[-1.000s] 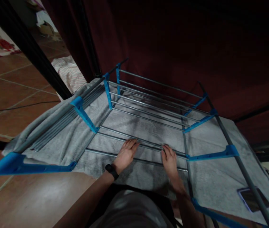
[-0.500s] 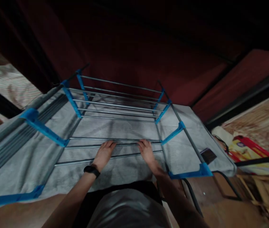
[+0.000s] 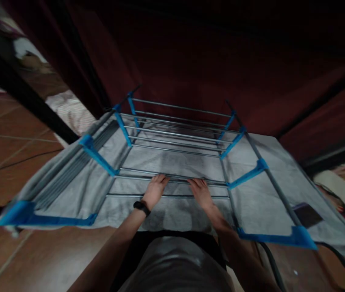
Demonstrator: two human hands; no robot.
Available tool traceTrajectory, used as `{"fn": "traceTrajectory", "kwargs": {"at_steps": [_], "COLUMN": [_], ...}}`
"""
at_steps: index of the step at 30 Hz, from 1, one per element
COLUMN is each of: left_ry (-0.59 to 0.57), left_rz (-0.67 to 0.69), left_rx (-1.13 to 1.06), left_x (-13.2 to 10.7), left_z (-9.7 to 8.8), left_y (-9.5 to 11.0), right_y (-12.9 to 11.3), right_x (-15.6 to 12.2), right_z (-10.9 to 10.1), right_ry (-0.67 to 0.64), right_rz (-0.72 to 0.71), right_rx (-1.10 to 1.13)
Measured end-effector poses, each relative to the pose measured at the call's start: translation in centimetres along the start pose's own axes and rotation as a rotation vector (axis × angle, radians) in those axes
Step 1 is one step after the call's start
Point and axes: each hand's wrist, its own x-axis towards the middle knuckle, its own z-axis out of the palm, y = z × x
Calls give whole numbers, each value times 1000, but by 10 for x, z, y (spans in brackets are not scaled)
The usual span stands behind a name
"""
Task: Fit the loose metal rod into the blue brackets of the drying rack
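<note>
A clothes drying rack [image 3: 175, 136] of grey metal rods and blue plastic joints stands in front of me. A grey towel [image 3: 178, 162] is spread under its rods and over its side wings. My left hand [image 3: 155, 189] lies flat on the towel between the near rods, fingers stretched forward; a black watch [image 3: 141, 207] is on that wrist. My right hand [image 3: 201, 193] rests flat beside it, fingers out and touching a rod. Neither hand holds anything.
A dark red curtain [image 3: 209, 56] hangs behind the rack. A dark phone-like slab [image 3: 307, 214] lies on the towel at the right wing. Brown floor tiles [image 3: 17, 150] spread to the left, with striped cloth [image 3: 69, 113] beyond. A black cable [image 3: 270, 263] runs at lower right.
The view swung right and then back left. Both hands stayed flat on the towel among the near rods, drawing slightly closer together.
</note>
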Motion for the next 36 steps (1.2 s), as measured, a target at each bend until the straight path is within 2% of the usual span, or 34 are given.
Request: {"fn": "traceTrajectory", "kwargs": {"at_steps": [4, 6, 8, 9, 11, 14, 15, 17, 19, 23, 27, 32, 34, 36], "left_ry": [-1, 61, 184, 261, 445, 707, 748, 755, 708, 652, 656, 661, 703, 726], "left_rz": [-24, -26, -88, -156, -381, -783, -859, -923, -933, -963, -985, -951, -938, -901], "left_rx": [-14, -46, -90, -111, -148, -195, -201, -221, -259, -331, -367, -372, -325, -287], "left_x": [-1, -8, -21, -29, -45, -63, -66, -68, -66, -59, -57, -57, -62, -72], "left_z": [-2, -4, -7, -10, -17, -33, -38, -46, -49, -45, -41, -47, -48, -44], "left_y": [5, 6, 2, -3, -21, -61, -75, -99, -114, -124, -127, -126, -114, -92], "right_y": [5, 8, 10, 10, 11, 12, 13, 14, 14, 14, 14, 18, 19, 20], "right_x": [1, 0, -1, -1, -1, -1, -1, -2, -2, -2, -3, -5, -5, -5], "right_z": [9, 10, 11, 11, 12, 13, 13, 14, 14, 14, 15, 16, 16, 16], "right_ry": [23, 24, 28, 32, 40, 44, 41, 34, 35, 50, 61, 31, 20, 16], "right_rz": [-20, -38, -39, -36, -37, -49, -54, -59, -61, -64, -48, -37, -39, -41], "right_rx": [31, 29, 12, 4, -4, -8, -9, -7, 3, 26, 37, 42, 48, 57]}}
